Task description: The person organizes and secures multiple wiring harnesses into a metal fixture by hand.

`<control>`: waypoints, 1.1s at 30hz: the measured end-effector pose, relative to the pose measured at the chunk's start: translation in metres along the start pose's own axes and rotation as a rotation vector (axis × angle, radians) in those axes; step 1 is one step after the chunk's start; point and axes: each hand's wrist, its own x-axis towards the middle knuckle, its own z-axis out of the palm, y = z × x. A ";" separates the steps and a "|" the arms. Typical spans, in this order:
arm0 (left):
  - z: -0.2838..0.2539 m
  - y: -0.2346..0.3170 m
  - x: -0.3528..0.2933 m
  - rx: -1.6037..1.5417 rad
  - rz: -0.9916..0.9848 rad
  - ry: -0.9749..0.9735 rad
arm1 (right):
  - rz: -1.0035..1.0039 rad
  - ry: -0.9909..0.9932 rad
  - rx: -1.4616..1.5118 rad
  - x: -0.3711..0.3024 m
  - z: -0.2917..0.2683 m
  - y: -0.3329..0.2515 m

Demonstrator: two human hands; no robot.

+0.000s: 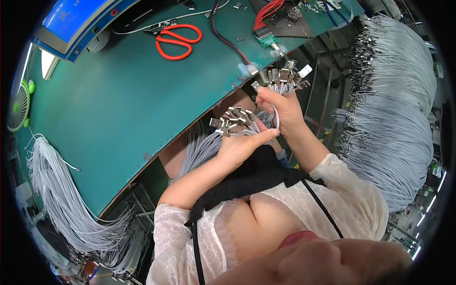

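Observation:
My left hand is closed round a bunch of grey USB cables, whose metal plugs stick out past the fingers. The rest of that bunch hangs down across my lap, below the table edge. Beside it, a little farther off and to the right, my right hand grips a second bunch of USB cables with metal plugs fanned out above the fist. One cable loops down between the two hands. Near the right hand, a small socket connector on a red and black lead is fixed at the table edge.
The green table carries red-handled scissors, a blue machine and a green circuit board with red wires. A small green fan stands at the left. Large cable bundles rise at the right; more cables drape over the left edge.

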 end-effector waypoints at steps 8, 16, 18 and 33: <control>0.000 -0.010 0.001 -0.331 0.145 0.038 | 0.067 -0.158 0.114 0.021 -0.015 0.002; 0.008 -0.010 0.017 -0.287 0.351 0.265 | 0.090 -0.294 0.087 0.017 -0.008 -0.005; 0.008 -0.011 0.019 -0.262 0.394 0.287 | -0.008 -0.253 0.064 0.015 0.001 -0.003; 0.004 -0.012 0.019 -0.310 0.282 0.187 | -0.035 -0.067 0.059 0.008 -0.006 0.003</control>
